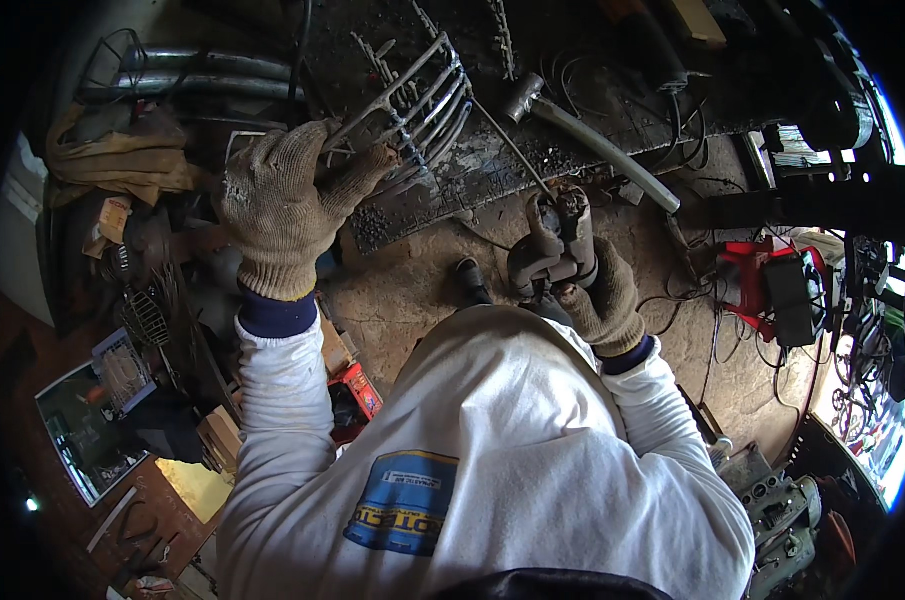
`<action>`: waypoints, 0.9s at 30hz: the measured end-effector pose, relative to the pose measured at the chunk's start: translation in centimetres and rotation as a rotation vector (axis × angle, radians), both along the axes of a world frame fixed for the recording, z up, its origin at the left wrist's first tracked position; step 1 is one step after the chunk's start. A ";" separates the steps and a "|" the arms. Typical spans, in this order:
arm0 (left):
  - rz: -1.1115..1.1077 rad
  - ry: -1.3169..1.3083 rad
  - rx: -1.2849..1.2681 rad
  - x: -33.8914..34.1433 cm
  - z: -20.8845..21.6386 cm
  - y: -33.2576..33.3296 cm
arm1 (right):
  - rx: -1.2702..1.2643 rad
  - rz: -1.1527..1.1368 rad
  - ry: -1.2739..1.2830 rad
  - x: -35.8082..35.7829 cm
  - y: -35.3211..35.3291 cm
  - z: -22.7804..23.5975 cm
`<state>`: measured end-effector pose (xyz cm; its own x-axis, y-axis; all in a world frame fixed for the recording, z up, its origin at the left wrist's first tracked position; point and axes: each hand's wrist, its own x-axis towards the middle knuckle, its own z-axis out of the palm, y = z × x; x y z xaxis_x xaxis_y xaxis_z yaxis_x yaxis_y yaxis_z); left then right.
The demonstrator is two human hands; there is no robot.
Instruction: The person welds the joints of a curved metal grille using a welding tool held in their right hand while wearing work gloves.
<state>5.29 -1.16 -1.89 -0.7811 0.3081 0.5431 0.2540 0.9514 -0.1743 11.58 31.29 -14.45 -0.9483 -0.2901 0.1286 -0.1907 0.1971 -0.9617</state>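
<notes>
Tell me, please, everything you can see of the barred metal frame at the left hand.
The barred metal frame has several roughly parallel grey bars joined by crosspieces. It slants over the dark workbench near its edge, the gloved left hand at its near end, apparently gripping it. A thin rod reaches toward its right side; contact is unclear.

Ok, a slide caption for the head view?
Gloved left hand at a barred metal frame; gloved right hand gripping a clamp-like holder with a thin rod.

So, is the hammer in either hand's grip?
No, the hammer lies on the dark bench with its handle jutting past the edge, apart from the left hand and right hand.
</notes>
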 end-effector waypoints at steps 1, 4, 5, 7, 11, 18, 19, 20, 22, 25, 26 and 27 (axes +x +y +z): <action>0.002 0.000 -0.001 0.1 0.0 0.0 | 0.003 0.009 -0.030 0.0 0.0 0.1; -0.005 -0.014 0.007 0.1 -0.1 -0.1 | 0.031 0.015 -0.037 -0.1 0.2 -0.4; 0.002 -0.010 0.003 0.1 -0.1 0.0 | 0.055 0.013 -0.014 -0.1 0.3 -0.7; 0.013 -0.009 -0.004 0.2 -0.1 0.1 | 0.049 0.017 -0.008 -0.2 0.1 -0.5; 0.028 -0.044 0.019 0.1 0.1 0.3 | 0.035 0.008 -0.014 -0.1 0.0 -0.2; -0.111 0.125 0.087 -0.5 -1.6 -1.3 | -0.024 0.032 -0.077 -0.2 -0.2 0.5; -0.207 0.150 0.054 -0.5 -1.1 -1.0 | 0.014 0.043 0.079 -0.6 -0.2 0.6; -0.209 0.150 0.055 -0.4 -0.6 -0.8 | 0.015 0.041 0.079 -0.6 -0.2 0.1; -0.226 -0.024 0.208 0.0 0.6 -0.5 | -0.348 0.151 -0.172 -0.2 -0.6 -0.3; -0.138 -0.022 0.100 -0.1 0.0 -0.5 | -0.427 0.048 -0.040 0.7 -0.5 -0.8; -0.047 -0.005 0.100 -0.3 -0.2 0.0 | -0.387 0.007 -0.047 0.6 -0.3 -1.0; -0.067 0.066 0.044 -0.4 -0.7 -0.1 | -0.352 -0.029 -0.058 0.5 -0.1 -0.9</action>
